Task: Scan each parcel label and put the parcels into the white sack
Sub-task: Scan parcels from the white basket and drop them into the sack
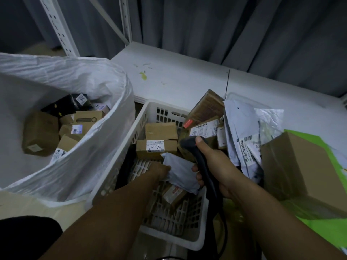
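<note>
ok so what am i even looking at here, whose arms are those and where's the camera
There is no machine here. This is one picture from a camera worn on a person's head, looking down at their own bare arms. The right hand grips a black barcode scanner. The left hand holds a pale mailer bag inside the white basket, which also holds cardboard boxes. To the left stands the white sack, open, with several parcels already in it. Behind is a white table.
</note>
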